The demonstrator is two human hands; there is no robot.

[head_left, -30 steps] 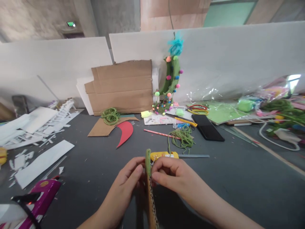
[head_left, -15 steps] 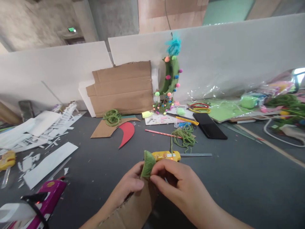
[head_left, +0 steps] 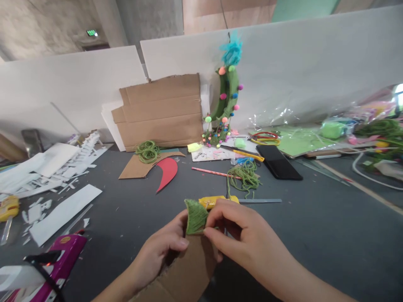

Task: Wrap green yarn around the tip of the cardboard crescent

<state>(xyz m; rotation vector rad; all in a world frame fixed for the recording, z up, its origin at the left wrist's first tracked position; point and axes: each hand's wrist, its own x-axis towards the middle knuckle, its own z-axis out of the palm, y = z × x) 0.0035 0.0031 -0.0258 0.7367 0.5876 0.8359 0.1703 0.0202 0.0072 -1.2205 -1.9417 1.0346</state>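
My left hand (head_left: 166, 241) grips a curved cardboard piece (head_left: 189, 268) by its left edge, thumb on the near face. Green yarn (head_left: 197, 216) is wound closely over the cardboard's tip. Thumb and forefinger of my right hand (head_left: 242, 235) are pinched together at the lower right edge of the wound part, closed on the yarn strand there. Just beyond my hands lies a yellow glue gun (head_left: 209, 202), partly hidden by my right hand, with a glue stick (head_left: 261, 201) out of its end. A loose heap of green yarn (head_left: 244, 176) lies behind it.
A red crescent (head_left: 167, 173) and a cardboard offcut with yarn (head_left: 134, 167) lie ahead. Further back are a phone (head_left: 278, 162), a cutter knife (head_left: 248, 154) and a pompom-covered green crescent (head_left: 231, 94). White scraps (head_left: 66, 214) and a purple power strip (head_left: 67, 256) are at left.
The cardboard has turned slightly, showing more of its yarn-covered face. My right hand has shifted a little right, still pinched at the yarn's edge. The view has tilted slightly down.
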